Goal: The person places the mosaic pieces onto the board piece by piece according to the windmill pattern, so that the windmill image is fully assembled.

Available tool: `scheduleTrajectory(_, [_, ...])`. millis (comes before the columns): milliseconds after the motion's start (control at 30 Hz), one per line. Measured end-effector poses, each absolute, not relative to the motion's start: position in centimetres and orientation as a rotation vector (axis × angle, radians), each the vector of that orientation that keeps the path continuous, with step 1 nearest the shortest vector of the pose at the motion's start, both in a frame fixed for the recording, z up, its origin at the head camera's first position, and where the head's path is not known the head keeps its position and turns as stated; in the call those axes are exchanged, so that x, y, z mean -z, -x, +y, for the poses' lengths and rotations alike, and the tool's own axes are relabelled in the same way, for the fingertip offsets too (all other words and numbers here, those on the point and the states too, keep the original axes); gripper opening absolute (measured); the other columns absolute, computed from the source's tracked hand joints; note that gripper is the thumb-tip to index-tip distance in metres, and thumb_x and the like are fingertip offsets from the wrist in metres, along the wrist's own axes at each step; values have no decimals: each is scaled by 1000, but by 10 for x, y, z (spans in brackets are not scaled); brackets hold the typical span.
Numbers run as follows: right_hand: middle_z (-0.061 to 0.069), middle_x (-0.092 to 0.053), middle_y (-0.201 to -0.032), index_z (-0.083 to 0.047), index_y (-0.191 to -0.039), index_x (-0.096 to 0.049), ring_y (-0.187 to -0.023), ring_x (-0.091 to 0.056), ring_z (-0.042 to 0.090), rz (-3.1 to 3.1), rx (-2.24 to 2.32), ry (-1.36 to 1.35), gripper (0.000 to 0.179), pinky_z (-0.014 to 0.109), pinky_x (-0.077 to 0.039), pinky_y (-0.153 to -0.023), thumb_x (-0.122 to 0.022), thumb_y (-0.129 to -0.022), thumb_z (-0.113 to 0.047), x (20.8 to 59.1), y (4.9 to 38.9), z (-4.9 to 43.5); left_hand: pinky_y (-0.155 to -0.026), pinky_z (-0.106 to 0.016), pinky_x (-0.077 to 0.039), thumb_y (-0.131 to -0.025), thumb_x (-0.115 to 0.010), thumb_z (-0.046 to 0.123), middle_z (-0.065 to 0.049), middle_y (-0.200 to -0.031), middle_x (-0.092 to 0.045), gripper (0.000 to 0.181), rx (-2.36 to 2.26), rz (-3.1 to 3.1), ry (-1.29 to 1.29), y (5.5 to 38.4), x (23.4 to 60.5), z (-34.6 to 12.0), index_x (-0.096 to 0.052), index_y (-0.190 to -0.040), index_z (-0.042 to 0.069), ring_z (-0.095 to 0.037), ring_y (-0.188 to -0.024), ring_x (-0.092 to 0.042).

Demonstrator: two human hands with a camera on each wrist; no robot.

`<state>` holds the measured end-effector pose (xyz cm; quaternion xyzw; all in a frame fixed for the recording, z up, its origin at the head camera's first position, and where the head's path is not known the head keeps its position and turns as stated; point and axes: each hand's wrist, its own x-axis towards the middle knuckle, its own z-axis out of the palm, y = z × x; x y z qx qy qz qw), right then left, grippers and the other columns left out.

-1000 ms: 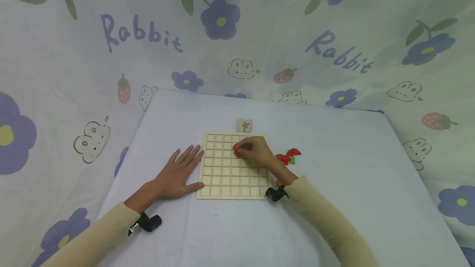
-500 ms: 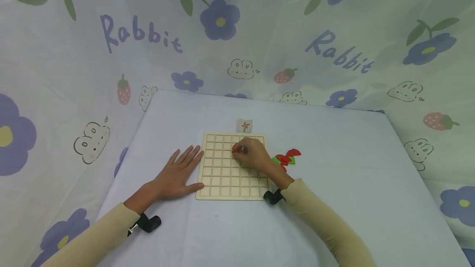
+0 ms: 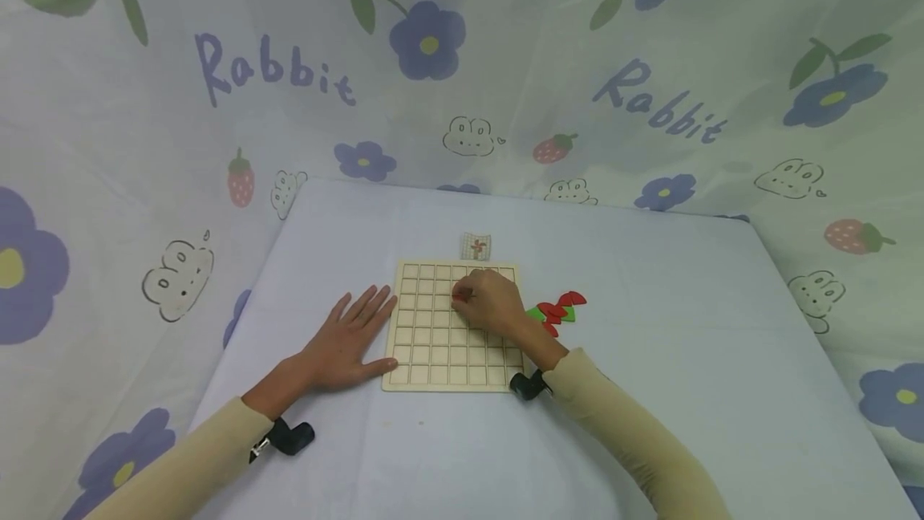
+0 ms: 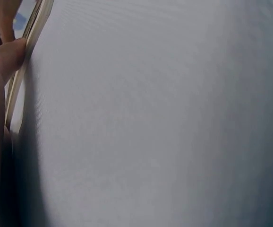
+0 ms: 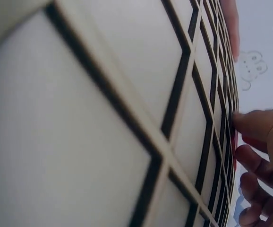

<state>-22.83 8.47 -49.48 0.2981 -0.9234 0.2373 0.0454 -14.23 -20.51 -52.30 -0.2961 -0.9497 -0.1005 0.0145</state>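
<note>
A square wooden grid board (image 3: 440, 337) lies on the table. Over its upper middle cells, my right hand (image 3: 492, 302) pinches a small red piece (image 3: 459, 292) between thumb and fingers, down at the grid. In the right wrist view a red edge (image 5: 235, 150) shows at the fingertips; most of the piece is hidden. My left hand (image 3: 345, 342) lies flat with fingers spread, its fingertips and thumb touching the board's left edge. The left wrist view shows its thumb (image 4: 14, 54) against the board's side.
Several loose red pieces (image 3: 554, 310) and green pieces (image 3: 569, 314) lie in a pile right of the board. A small card (image 3: 476, 246) with a red pinwheel-like pattern on a grid sits behind the board. Patterned cloth (image 3: 404, 103) hangs behind the table.
The right hand has shifted slightly left and turned over the same cells, now covering more of the red piece. More of the loose pile shows beside the wrist. The left hand stays put.
</note>
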Motion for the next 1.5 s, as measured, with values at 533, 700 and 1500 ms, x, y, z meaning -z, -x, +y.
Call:
scheduleTrajectory(533, [-9, -64, -78, -16, -92, -75, -67, -56, 5, -2926, -881, -796, 5, 23, -47, -55, -73, -88, -18, 489, 219, 76, -113, -62, -12, -90, -48, 70, -15, -162, -16, 98, 317, -2936, 922, 143, 522, -206, -19, -157, 6, -35, -147, -13])
scheduleTrajectory(700, [-8, -66, -80, -15, -90, -75, -69, -58, 6, -2935, -862, -769, 4, 23, -47, -55, -74, -88, -19, 485, 216, 84, -115, -59, -6, -90, -42, 73, -11, -164, -11, 98, 309, -2974, 917, 142, 524, -205, -15, -158, 8, -32, -149, -7])
scheduleTrajectory(1500, [-1, -64, -82, -9, -102, -74, -67, -58, 15, -3084, -874, -397, 17, 29, -49, -52, -73, -88, -18, 475, 211, 180, -113, -60, -12, -89, -48, 70, -14, -162, -17, 97, 292, -2943, 920, 143, 517, -205, -23, -156, 4, -35, -147, -13])
